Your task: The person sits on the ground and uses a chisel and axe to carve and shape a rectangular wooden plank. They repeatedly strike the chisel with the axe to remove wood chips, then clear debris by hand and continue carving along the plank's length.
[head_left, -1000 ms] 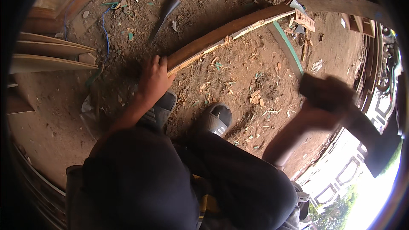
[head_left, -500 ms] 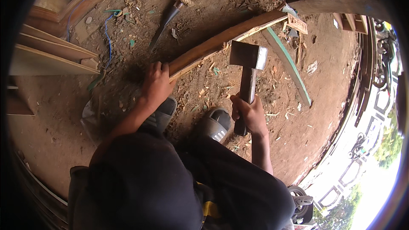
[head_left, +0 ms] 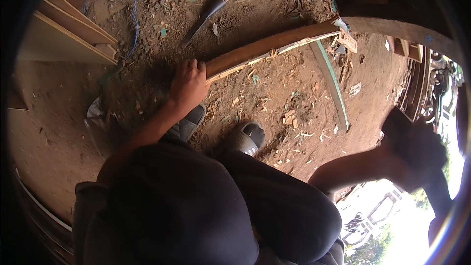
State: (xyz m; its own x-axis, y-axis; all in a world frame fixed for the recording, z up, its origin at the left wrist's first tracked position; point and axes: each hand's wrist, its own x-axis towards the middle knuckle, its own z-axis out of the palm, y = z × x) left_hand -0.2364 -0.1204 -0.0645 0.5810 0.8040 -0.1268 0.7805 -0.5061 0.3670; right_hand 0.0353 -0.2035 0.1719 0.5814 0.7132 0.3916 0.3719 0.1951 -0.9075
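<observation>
My left hand is closed over the near end of a long brown wooden plank, which slants away to the far right. The plank's near-side edge is pale, rough, freshly cut wood. Raised at the far right, my right hand is wrapped round a hatchet. Motion blurs both hand and tool. The hatchet's dark head shows to the left of the hand, and its handle runs down past it. The hatchet is well apart from the plank.
Wood chips litter the dirt floor. A green-edged strip lies beyond my sandaled foot. A dark long tool and blue string lie farther off. Board panels stand at left; a timber beam curves at far right.
My right hand has swung the hatchet up and to the right, away from the plank. My left hand still holds the plank's end; the view has shifted slightly.
</observation>
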